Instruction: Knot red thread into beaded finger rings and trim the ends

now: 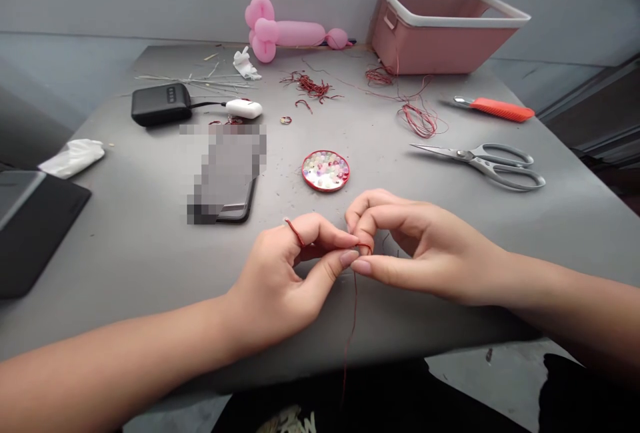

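Observation:
My left hand (287,276) and my right hand (407,246) meet near the front edge of the grey table (150,220). Both pinch a thin red string (354,306) between thumb and fingertips. The string loops around my left index finger, and its loose end hangs down over the table edge toward my lap. A small red lid of pale beads (325,170) lies just beyond my hands.
Metal scissors (487,161) and an orange-handled tool (495,108) lie at the right. A pink basket (443,30) and a pink balloon (285,32) stand at the back. Red string scraps (417,118), a phone (225,176), a black power bank (161,103) and a dark case (30,230) lie to the left.

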The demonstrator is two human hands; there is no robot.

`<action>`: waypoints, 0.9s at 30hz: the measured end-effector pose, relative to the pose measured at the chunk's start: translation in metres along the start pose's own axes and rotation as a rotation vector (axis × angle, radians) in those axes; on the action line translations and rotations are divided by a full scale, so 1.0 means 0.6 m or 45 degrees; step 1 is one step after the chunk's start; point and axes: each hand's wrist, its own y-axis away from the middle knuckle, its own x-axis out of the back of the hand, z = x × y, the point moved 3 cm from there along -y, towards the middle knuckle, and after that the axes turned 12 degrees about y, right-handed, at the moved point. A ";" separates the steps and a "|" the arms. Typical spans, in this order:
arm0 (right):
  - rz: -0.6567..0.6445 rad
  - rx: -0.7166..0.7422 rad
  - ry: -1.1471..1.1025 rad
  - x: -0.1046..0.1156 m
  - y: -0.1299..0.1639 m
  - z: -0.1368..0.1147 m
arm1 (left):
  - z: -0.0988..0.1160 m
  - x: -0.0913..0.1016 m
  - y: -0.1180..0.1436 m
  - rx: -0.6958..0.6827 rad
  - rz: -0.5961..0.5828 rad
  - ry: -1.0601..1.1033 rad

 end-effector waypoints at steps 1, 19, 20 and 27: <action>0.044 0.066 0.063 0.001 0.000 0.000 | 0.000 0.001 -0.001 0.001 -0.002 0.002; -0.359 -0.122 -0.346 0.010 -0.010 0.008 | 0.002 0.006 0.002 -0.161 0.001 -0.234; -0.393 -0.094 -0.380 0.010 -0.011 0.008 | 0.004 0.005 0.001 -0.159 -0.002 -0.229; -0.376 0.047 -0.159 0.011 -0.016 0.008 | 0.001 0.000 -0.003 -0.004 -0.025 -0.124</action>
